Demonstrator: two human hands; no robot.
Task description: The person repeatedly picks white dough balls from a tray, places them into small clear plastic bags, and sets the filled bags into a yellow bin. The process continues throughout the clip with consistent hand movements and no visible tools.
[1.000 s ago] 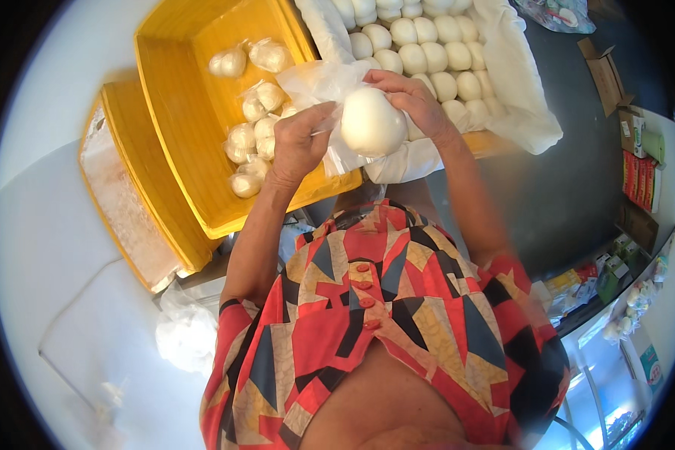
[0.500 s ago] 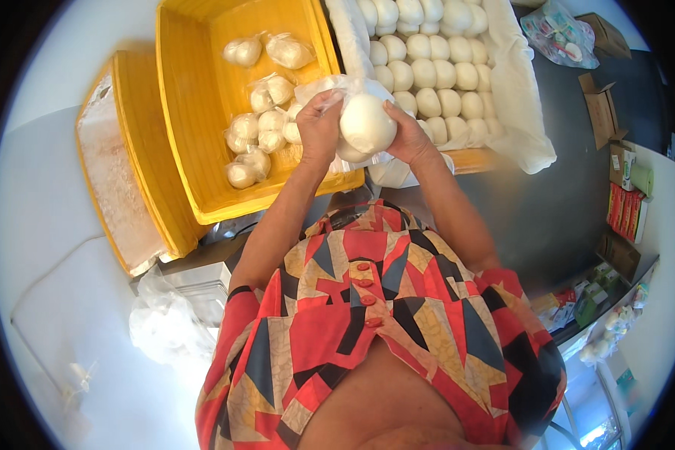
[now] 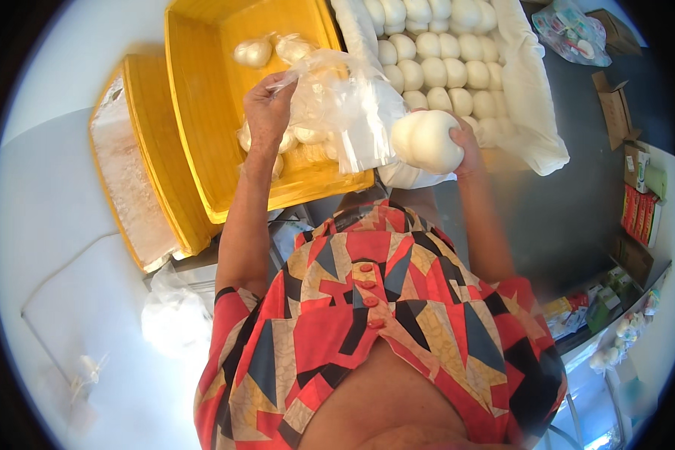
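My left hand [image 3: 268, 109] pinches the edge of a clear plastic bag [image 3: 337, 97], which hangs open and crumpled over the yellow tub [image 3: 202, 127]. Bagged white buns [image 3: 252, 52] lie in that tub, some hidden behind the bag. At the right, my right hand [image 3: 463, 146] grips a few large white buns [image 3: 426, 142] pressed together, their exact number unclear. They are held apart from the bag, over the near part of a cloth-lined tray [image 3: 532, 112] filled with rows of several white buns [image 3: 435, 71].
Another yellow box [image 3: 150, 150] leans at the left, near a white plastic bundle [image 3: 176, 315]. The dark counter [image 3: 532, 225] extends right, with a bag of items [image 3: 570, 34], an open cardboard box [image 3: 615, 109] and red packets [image 3: 637, 214] along it.
My left hand has moved left and up, drawing the bag away. My right hand has moved right with the buns, so buns and bag are now apart.
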